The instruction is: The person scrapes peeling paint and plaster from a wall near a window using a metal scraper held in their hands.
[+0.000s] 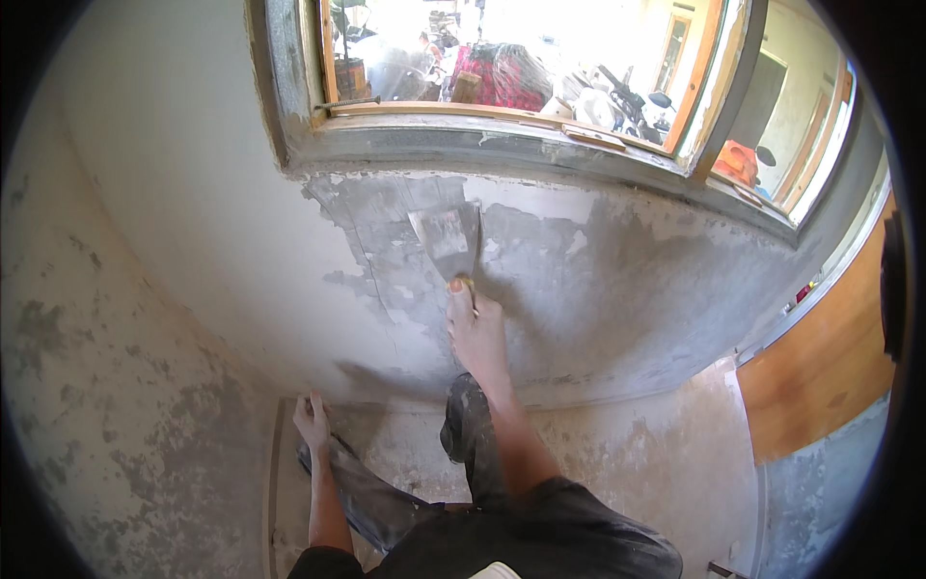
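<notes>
My right hand point(475, 329) grips the handle of a wide putty knife point(445, 235), its thumb up near the blade. The metal blade points up toward the window and lies at or close against the wall point(542, 268), where the white coating gives way to bare grey patches and thin cracks. A whitish smear covers part of the blade. My left hand point(313, 421) is low on the left, by the foot of the wall, with its fingers bent; whether anything is between them cannot be told.
Above the grey patch runs the window frame point(492, 145), with a long screw point(351, 103) and a thin wood strip point(593, 137) on its ledge. Outside stand a motorcycle point(626, 101) and covered items. A wooden panel point(817, 362) is at the right. A patchy wall point(108, 376) rises left.
</notes>
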Tool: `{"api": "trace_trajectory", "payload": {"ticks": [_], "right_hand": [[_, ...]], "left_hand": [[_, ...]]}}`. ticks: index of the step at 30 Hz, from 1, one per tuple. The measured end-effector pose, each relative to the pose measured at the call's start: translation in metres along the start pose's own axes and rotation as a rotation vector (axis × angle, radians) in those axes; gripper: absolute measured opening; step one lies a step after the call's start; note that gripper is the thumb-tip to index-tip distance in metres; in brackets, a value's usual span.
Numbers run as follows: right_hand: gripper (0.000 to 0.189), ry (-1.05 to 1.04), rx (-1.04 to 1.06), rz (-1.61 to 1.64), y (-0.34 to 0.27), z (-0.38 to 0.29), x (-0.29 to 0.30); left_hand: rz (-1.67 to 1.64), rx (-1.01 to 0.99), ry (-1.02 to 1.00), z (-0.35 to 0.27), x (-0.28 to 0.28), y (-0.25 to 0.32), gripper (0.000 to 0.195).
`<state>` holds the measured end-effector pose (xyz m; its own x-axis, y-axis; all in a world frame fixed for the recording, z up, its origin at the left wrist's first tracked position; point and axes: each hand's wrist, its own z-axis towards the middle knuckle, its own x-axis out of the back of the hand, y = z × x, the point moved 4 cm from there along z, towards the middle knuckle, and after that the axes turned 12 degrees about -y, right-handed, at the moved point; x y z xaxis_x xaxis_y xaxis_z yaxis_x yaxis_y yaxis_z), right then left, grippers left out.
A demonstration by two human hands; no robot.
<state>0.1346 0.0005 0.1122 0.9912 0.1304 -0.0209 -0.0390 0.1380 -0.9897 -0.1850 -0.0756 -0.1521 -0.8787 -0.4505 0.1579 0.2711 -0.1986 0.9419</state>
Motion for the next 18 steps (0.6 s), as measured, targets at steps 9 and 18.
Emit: {"api": "trace_trajectory", "payload": {"ticks": [9,18], "right_hand": [[0.045,0.049,-0.017,0.069,0.015,-0.024,0.002],[0.047,0.041,0.090,0.018,-0.005,0.002,-0.002]], "left_hand": [[-0.002,0.156,-0.011,-0.003,0.001,0.012,0.033],[-0.053,0.138,0.018,-0.006,-0.001,0.009,0.033]]}}
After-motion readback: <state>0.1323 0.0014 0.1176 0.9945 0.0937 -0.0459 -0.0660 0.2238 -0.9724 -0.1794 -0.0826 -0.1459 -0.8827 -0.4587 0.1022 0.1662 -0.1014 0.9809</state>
